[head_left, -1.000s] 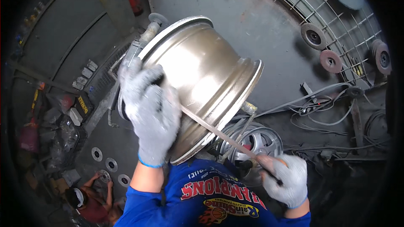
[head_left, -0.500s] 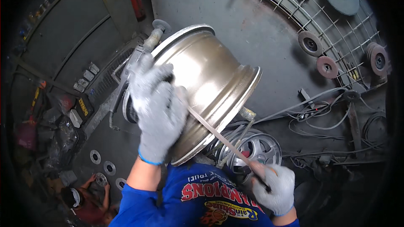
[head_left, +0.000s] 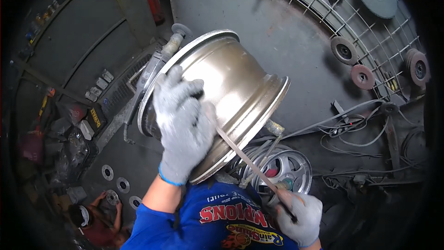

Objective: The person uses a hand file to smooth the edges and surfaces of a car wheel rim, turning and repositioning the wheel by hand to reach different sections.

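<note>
A bronze-coloured car wheel rim (head_left: 226, 78) lies on its side in front of me, its pale lip edges facing left and right. Across the near right lip runs a long thin flat file (head_left: 240, 153). My right hand (head_left: 300, 217), in a grey-white glove, is wrapped around its handle end, low at the right. At the file's far end is my left hand (head_left: 185, 122), gloved with a blue cuff. Its bare thumb tip presses on the file, while the other fingers bend over the barrel of the rim.
A silver spoked wheel (head_left: 289, 166) lies below right. An angle grinder (head_left: 155, 65) sits behind the rim. Abrasive discs (head_left: 362, 77) hang on a wire grid, above tangled cables (head_left: 356, 134). At lower left, a person (head_left: 95, 222) crouches by several metal rings (head_left: 123, 185).
Both hands have shifted slightly toward me with the file, the left also a little rightward. The rim keeps its position; the whole view has moved slightly.
</note>
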A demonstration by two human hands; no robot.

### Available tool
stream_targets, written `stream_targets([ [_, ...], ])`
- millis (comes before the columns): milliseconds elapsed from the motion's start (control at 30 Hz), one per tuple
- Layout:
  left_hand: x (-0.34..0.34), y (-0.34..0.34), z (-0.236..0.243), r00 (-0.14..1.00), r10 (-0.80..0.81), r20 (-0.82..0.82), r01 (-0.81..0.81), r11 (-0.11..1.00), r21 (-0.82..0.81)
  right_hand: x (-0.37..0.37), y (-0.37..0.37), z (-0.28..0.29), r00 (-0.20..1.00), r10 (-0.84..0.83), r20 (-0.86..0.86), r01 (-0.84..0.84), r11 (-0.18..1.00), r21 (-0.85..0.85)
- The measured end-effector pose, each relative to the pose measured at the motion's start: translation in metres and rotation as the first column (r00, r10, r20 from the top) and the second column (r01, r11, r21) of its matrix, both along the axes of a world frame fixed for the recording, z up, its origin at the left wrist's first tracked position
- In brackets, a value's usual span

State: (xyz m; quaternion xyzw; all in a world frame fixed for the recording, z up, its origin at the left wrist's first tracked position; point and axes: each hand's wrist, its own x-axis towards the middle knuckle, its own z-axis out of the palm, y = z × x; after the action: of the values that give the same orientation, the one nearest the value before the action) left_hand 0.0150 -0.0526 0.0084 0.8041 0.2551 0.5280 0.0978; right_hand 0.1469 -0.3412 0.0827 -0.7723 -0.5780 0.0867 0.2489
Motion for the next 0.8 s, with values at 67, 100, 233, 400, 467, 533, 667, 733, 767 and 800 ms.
stream_targets([
  [67, -0.001, -0.015, 0.002, 0.998, -0.056, -0.002, 0.056, 0.997, -0.044, 0.002, -0.021, 0.009, 0.999, 0.004, -0.050, -0.010, 0.991, -0.135],
  [100, 0.000, -0.012, 0.002, 0.999, -0.055, -0.002, 0.055, 0.997, -0.049, 0.002, -0.017, 0.006, 0.999, 0.005, -0.050, -0.012, 0.990, -0.139],
  [233, 0.007, 0.024, 0.004, 1.000, -0.011, 0.014, 0.010, 0.999, 0.037, 0.012, 0.023, 0.002, 1.000, 0.021, 0.008, -0.021, 0.999, -0.030],
  [400, 0.005, 0.047, 0.008, 0.985, 0.159, -0.062, -0.150, 0.981, 0.126, 0.007, 0.054, 0.004, 1.000, 0.013, 0.021, -0.013, 0.999, 0.034],
  [467, 0.007, 0.027, 0.013, 0.995, 0.088, -0.054, -0.085, 0.995, 0.060, 0.008, 0.031, 0.011, 1.000, 0.010, 0.030, -0.010, 0.999, -0.031],
  [533, 0.004, 0.001, 0.010, 0.995, -0.028, -0.091, 0.028, 1.000, -0.002, 0.012, 0.001, 0.011, 1.000, 0.006, -0.018, -0.007, 0.999, -0.049],
  [667, 0.007, 0.009, 0.015, 0.990, -0.066, -0.123, 0.071, 0.997, 0.036, 0.010, -0.003, 0.008, 1.000, -0.027, -0.008, 0.027, 1.000, -0.012],
  [733, 0.012, 0.037, 0.011, 0.992, -0.039, -0.122, 0.053, 0.992, 0.111, 0.018, 0.028, 0.007, 0.998, 0.001, 0.059, -0.002, 1.000, 0.015],
  [767, 0.012, 0.046, 0.015, 0.991, 0.026, -0.129, -0.010, 0.992, 0.124, 0.018, 0.039, 0.007, 0.998, 0.002, 0.057, -0.003, 1.000, 0.023],
  [800, 0.006, 0.053, 0.014, 0.986, 0.062, -0.154, -0.042, 0.990, 0.134, 0.017, 0.048, 0.006, 0.998, 0.018, 0.068, -0.021, 0.998, 0.051],
])
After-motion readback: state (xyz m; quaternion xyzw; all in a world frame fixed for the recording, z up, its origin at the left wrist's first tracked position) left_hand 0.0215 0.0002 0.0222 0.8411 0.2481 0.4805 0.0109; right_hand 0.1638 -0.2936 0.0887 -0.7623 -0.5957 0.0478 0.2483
